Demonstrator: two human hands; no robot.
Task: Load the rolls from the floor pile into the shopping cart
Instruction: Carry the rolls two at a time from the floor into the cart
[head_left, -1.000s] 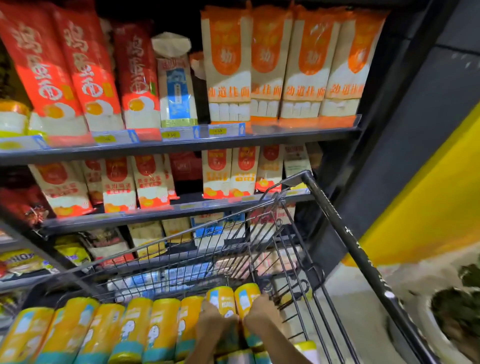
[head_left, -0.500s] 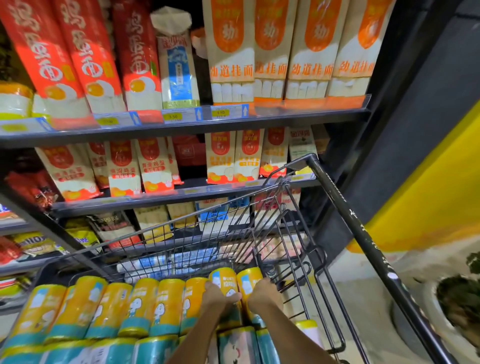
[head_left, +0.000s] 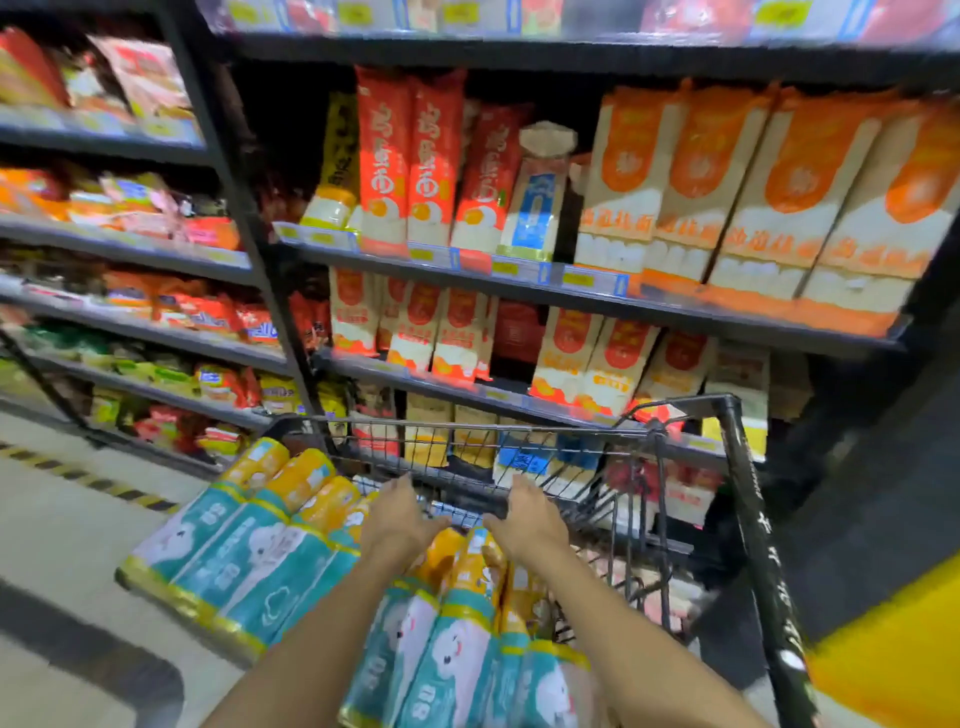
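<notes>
We see a black wire cart (head_left: 655, 467) carrying 2 packs of rolls in teal and yellow wrappers. 1 pack (head_left: 249, 545) lies along its left side, the other (head_left: 457, 623) lies lengthwise nearer us. Behind the cart, dark shelves (head_left: 675, 314) hold upright red and orange noodle packets (head_left: 691, 182). The pale floor (head_left: 62, 530) bears a yellow-and-black striped line (head_left: 88, 480).
</notes>
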